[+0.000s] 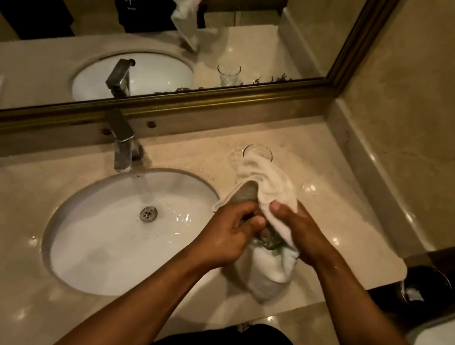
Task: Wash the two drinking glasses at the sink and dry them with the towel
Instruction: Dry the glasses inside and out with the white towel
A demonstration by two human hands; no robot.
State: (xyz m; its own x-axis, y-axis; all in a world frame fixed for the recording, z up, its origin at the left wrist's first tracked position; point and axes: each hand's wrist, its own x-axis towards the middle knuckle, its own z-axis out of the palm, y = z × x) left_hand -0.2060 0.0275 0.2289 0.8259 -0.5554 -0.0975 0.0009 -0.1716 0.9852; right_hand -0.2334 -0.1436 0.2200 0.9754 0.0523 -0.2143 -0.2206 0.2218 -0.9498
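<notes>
A glass is held over the bench, just right of the sink, almost wholly wrapped in a white towel. Only a small dark, glinting patch of it shows between the two hands; its shape, rim and base are hidden, so which way it points cannot be told. The towel bunches up above the hands and hangs in a thick fold below them, the lower end near or touching the bench.

The left hand is curled at the glass, fingers bent inward against it and the towel's edge. The right hand grips from the other side through the cloth, thumb on top and fingers wrapped round the towel.

A second glass stands upright on the bench behind the towel, near the mirror; only its clear rim and upper wall show, the rest is covered by the towel. Its reflection in the mirror shows a patterned lower part.

Water runs from the tap into the white sink, and the basin is wet round the drain. Drops and glints lie on the bench. A dark bin sits at the right, low beyond the bench edge, partly cut off by it. At the far left some pale items are cropped and too dim to make out.
</notes>
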